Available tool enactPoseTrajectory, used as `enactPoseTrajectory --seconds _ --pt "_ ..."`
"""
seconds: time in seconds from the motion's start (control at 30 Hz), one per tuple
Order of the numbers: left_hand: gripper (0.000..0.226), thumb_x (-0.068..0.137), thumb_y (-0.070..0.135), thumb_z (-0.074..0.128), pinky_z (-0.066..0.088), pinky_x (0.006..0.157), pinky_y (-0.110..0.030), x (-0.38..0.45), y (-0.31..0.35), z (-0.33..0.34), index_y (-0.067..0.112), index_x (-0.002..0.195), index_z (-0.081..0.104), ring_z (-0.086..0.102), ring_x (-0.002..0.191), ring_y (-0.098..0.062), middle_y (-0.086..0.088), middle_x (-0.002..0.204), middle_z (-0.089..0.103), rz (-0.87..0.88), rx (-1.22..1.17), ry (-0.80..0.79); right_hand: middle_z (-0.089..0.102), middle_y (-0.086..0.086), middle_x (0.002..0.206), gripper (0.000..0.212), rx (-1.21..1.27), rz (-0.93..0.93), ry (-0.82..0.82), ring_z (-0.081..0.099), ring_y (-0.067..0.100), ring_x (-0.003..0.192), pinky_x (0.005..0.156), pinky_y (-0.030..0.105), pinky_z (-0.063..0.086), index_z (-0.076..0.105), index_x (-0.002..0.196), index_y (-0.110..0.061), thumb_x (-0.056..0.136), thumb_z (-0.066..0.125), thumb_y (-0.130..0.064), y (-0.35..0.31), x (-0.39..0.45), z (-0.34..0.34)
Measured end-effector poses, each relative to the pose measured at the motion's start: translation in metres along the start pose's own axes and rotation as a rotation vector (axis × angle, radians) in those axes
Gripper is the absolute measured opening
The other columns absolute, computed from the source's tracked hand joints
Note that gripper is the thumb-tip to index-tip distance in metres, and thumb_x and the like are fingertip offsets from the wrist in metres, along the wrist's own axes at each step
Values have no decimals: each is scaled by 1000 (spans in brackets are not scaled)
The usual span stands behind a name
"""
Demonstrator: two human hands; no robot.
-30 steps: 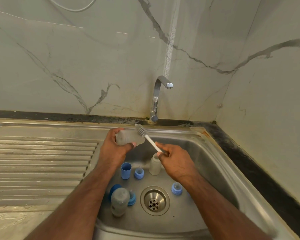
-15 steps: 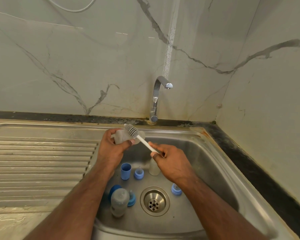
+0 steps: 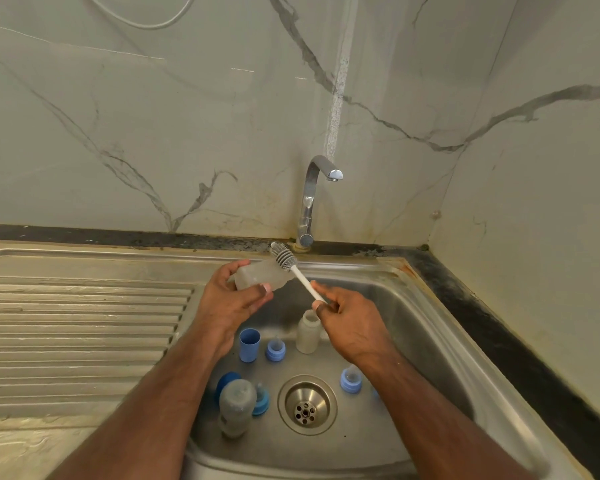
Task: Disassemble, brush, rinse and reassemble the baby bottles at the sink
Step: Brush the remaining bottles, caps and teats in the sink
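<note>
Hands holding a bottle and brush over the sink

The left hand (image 3: 229, 303) is gripping a clear bottle (image 3: 260, 276) lying sideways above the sink (image 3: 440, 341), while the right hand (image 3: 352, 318) is pinching the white handle of the brush (image 3: 291, 268), whose grey head is lying against the bottle's end at 1 o'clock from it. In the basin, a drain (image 3: 306, 405) is sitting at centre; a blue cup (image 3: 249, 344), a blue teat ring (image 3: 275, 350) and a small bottle (image 3: 307, 330) are standing at its 11 to 12 o'clock, another bottle (image 3: 235, 407) is lying at 9 o'clock, and a second ring (image 3: 350, 379) is resting at 2 o'clock. The tap (image 3: 309, 202) is standing at the sink's 12 o'clock.
</note>
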State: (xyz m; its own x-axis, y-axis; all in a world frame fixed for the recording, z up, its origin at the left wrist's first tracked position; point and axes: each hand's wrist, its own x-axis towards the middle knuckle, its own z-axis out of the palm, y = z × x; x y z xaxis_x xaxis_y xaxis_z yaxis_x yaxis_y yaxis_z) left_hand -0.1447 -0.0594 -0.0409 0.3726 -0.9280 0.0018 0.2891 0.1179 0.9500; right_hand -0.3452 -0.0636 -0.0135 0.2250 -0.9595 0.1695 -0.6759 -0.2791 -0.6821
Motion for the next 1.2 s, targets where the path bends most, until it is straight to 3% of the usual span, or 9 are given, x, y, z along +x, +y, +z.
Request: enactPoseTrajectory --seconds 0.13,0.2,0.3,0.43,0.6,0.73,0.87,1.03,1.2 --pt "60 75 -4 84 62 88 -44 2 2 -1 19 124 60 69 111 -31 -13 126 63 -16 -10 45 54 -22 77 39 53 -66 -70 53 1 63 61 13 39 56 136 -45 99 59 -32 -7 -9 8" --pt "48 79 -4 80 63 83 -41 0 3 -2 18 118 62 71 107 -34 -17 125 63 -46 -87 59 61 -19 90 40 11 -39 -33 55 2 68 64 14 44 54 138 -43 100 57 -33 -4 -2 7" --pt "44 84 0 77 64 77 -35 -2 5 -2 8 124 60 74 102 -34 -20 124 65 -65 -208 40 66 -10 110 43 -38 3 11 56 2 77 73 17 46 50 143 -40 101 55 -34 0 2 2" --pt "38 90 11 75 63 83 -35 -2 7 -3 5 125 61 76 98 -26 -16 116 73 -49 -222 45 59 -18 89 41 27 -53 -37 56 3 68 64 13 41 54 139 -42 99 58 -33 -4 -5 6" --pt "37 90 15 75 61 87 -37 -3 6 -5 8 124 63 75 99 -26 -14 116 73 -46 -212 72 65 -10 113 44 -29 7 12 57 3 83 74 16 44 49 145 -37 102 54 -33 -1 3 2" --pt "40 88 11 77 64 77 -31 -3 5 -3 10 125 61 76 96 -25 -15 118 71 -16 -161 61 59 -20 86 40 26 -52 -53 55 2 67 61 12 40 53 139 -44 100 57 -34 -7 -6 8" --pt "43 85 5 78 63 72 -30 -2 5 -5 19 123 62 75 98 -29 -15 122 67 -18 -145 61 67 -9 118 42 -67 11 -2 60 5 85 76 19 49 49 144 -39 102 53 -34 -2 2 0" --pt "53 84 -13 71 64 78 -37 -2 4 -2 25 120 61 71 103 -33 -14 124 60 7 -57 -19 63 -17 103 41 -24 -37 -4 57 2 74 66 13 43 51 141 -43 101 55 -36 -6 -5 0" --pt "42 88 -1 73 62 85 -38 -3 2 -2 25 119 62 68 109 -24 -8 124 64 67 20 -33 67 -17 118 41 -31 -94 -62 62 5 82 75 18 52 52 140 -44 100 57 -36 -9 -9 7"
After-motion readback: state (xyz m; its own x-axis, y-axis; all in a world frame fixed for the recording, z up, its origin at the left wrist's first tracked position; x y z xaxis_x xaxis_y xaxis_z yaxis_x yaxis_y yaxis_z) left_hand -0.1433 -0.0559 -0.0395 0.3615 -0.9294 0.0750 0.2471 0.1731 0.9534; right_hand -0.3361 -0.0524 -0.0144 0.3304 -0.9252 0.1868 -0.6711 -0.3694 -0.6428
